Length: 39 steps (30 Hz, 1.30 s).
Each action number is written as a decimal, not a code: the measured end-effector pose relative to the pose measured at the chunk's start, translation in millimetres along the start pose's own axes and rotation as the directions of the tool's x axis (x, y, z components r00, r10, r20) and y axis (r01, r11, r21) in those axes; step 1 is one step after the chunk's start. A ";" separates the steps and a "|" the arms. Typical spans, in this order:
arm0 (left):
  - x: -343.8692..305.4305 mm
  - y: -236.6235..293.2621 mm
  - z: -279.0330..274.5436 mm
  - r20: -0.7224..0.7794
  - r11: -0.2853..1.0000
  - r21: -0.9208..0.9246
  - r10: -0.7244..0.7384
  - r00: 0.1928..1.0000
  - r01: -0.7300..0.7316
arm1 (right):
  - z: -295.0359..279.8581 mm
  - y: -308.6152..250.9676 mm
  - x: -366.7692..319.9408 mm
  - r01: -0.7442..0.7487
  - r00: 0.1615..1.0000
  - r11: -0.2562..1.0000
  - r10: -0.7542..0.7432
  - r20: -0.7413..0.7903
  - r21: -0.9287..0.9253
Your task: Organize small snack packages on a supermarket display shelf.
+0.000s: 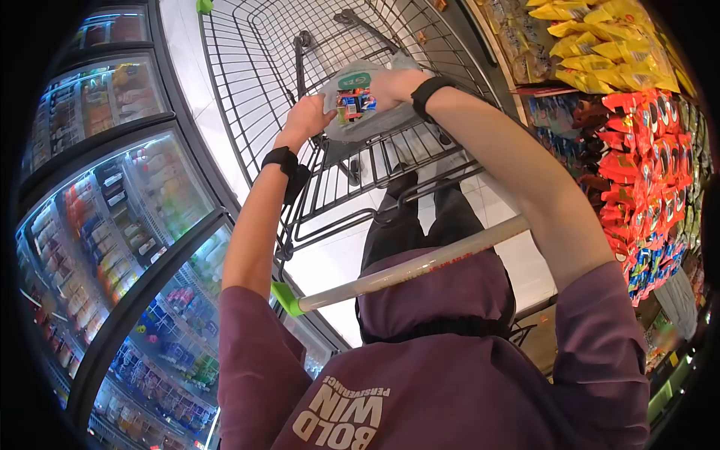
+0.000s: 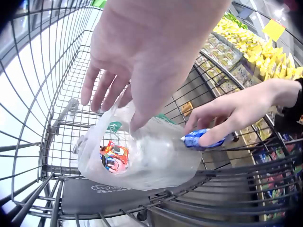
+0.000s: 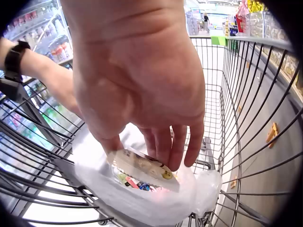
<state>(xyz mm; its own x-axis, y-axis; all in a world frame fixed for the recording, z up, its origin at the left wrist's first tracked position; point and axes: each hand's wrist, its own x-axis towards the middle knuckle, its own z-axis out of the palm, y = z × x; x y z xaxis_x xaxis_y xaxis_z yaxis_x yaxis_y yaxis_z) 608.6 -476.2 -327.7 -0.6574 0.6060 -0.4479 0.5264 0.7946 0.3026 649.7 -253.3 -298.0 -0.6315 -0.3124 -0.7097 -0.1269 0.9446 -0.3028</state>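
Note:
A translucent plastic bag [image 2: 165, 165] with green print sits open near the handle end of a wire shopping cart. Inside it lie several small colourful snack packets [image 2: 113, 156], red and orange among them. My left hand [image 1: 304, 120] is at the bag's left rim, pinching the plastic between thumb and fingers. My right hand [image 1: 394, 88] is over the bag's right side. Between its thumb and fingertips it holds a small packet [image 3: 144, 166], which shows blue on its outer side in the left wrist view [image 2: 206, 138]. Part of the bag's rim is hidden behind my left hand.
The cart's handle bar [image 1: 412, 268] crosses in front of my body. Glass-door coolers [image 1: 112, 225] full of bottles line the left. Shelves on the right hold yellow snack bags [image 1: 607, 45] and hanging red packets [image 1: 637, 172]. A grey flap [image 2: 113, 196] lies by the bag.

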 end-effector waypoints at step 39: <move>2.3 10.1 -21.3 0.017 0.913 -0.403 -0.061 0.998 0.063 | 115.9 47.9 176.0 -0.298 0.881 0.789 0.444 -0.165 0.538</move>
<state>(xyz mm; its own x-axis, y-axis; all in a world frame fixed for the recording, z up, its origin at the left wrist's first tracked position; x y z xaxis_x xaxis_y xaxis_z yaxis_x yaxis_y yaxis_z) 600.9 -466.0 -307.7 -0.6789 0.5557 -0.4798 0.2222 0.7784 0.5872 621.1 -274.7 -511.1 -0.7384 0.1614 -0.6547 0.4990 0.7839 -0.3695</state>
